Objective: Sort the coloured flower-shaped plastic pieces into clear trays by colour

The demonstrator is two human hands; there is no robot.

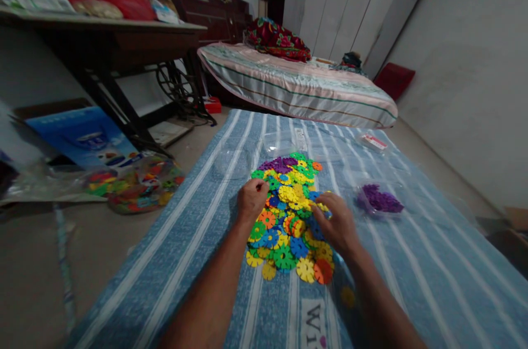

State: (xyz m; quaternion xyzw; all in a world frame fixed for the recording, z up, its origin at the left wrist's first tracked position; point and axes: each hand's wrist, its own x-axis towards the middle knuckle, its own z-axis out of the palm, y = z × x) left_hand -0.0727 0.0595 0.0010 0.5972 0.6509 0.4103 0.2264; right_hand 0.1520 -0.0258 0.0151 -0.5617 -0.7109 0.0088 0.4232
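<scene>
A heap of notched plastic snowflake discs [284,255] in yellow, green, blue, orange and purple lies spread on the striped cloth. My left hand [251,201] rests at the heap's left edge with its fingers curled together; whatever they may hold is hidden. On the right side, my right hand [337,222] reaches over the heap, thumb and fingers closed around a yellow disc [324,208]. Purple discs [276,164] gather at the heap's far end. More purple pieces [380,198] fill a clear plastic box [381,214] to the right.
Clear empty-looking containers [278,143] stand beyond the heap, and a round clear one [232,164] is at its left. A small red-and-white packet [373,142] lies far right on the blue striped cloth [198,211]. Behind are a bed [297,85] and a sewing-machine table [124,27].
</scene>
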